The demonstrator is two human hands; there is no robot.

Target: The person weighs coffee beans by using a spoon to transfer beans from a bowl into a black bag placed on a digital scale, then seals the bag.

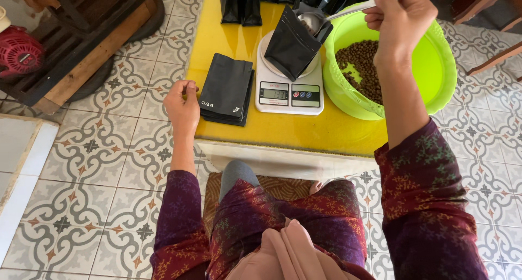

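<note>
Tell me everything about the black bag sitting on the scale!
The black bag is a matte pouch, plastic or foil by its look, with a flat folded bottom. It stands tilted on the round plate of the white scale, its open top leaning toward the green bowl. A metal spoon, held by the right hand, reaches into its mouth. What is inside cannot be seen. The left hand is not touching it.

The spoon [331, 14] is shiny metal. The pouch [292, 45] and the stack of pouches [225, 88] are matt black. The bowl [435, 57] is glossy green plastic. The counter [228, 35] is smooth glossy yellow.
</note>
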